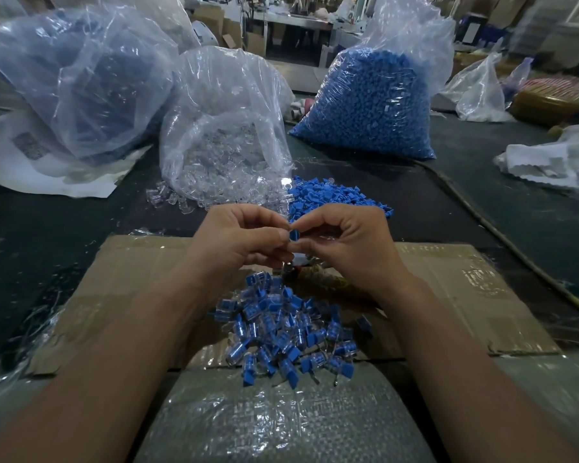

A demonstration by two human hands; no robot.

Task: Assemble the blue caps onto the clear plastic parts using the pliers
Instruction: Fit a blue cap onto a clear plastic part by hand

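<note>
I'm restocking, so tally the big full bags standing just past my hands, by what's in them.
Bag of blue caps: 1
Bag of clear parts: 1
Left bag, dark contents I can't make out: 1
Total: 3
The crumpled bags at far right are not counted.

- cap [294,234]: blue
- finished pile [288,332]: blue and clear
- cardboard [448,295]: brown
- table [448,202]: dark
- big bag of caps [368,105]: blue through clear plastic
</note>
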